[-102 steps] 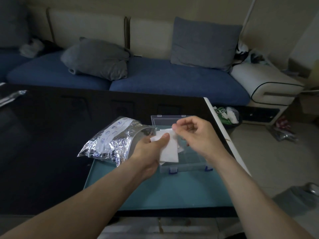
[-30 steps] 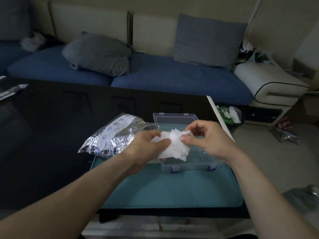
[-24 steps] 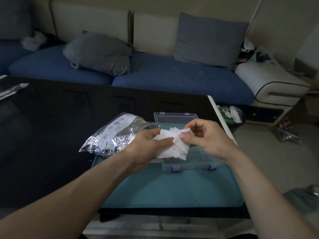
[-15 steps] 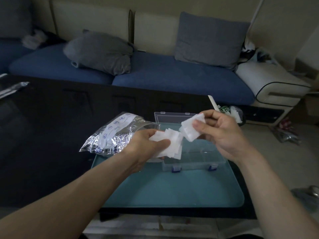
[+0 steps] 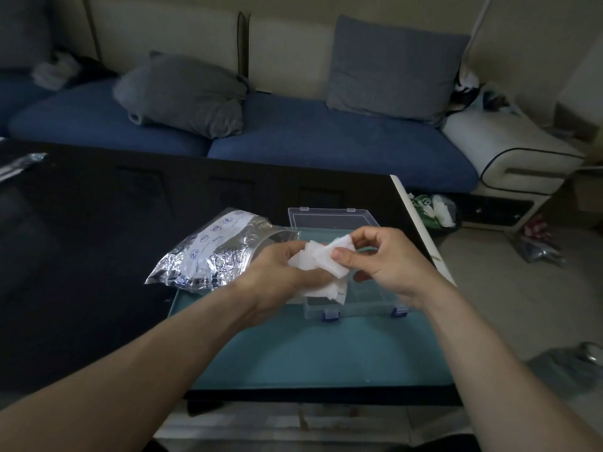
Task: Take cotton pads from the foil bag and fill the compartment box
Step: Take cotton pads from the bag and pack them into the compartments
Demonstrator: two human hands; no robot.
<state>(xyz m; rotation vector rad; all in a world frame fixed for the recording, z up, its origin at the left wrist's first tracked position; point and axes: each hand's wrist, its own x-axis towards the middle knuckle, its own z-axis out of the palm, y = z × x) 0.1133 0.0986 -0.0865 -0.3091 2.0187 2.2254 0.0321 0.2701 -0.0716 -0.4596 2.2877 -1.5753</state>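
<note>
The clear compartment box [image 5: 355,296] sits on the desk [image 5: 98,223] right under both hands, its long side running left to right. The foil bag [image 5: 215,252] lies just left of them. The left hand [image 5: 280,275] grips a bunch of cotton pads [image 5: 321,272]. The right hand [image 5: 388,259] pinches the top one.
</note>
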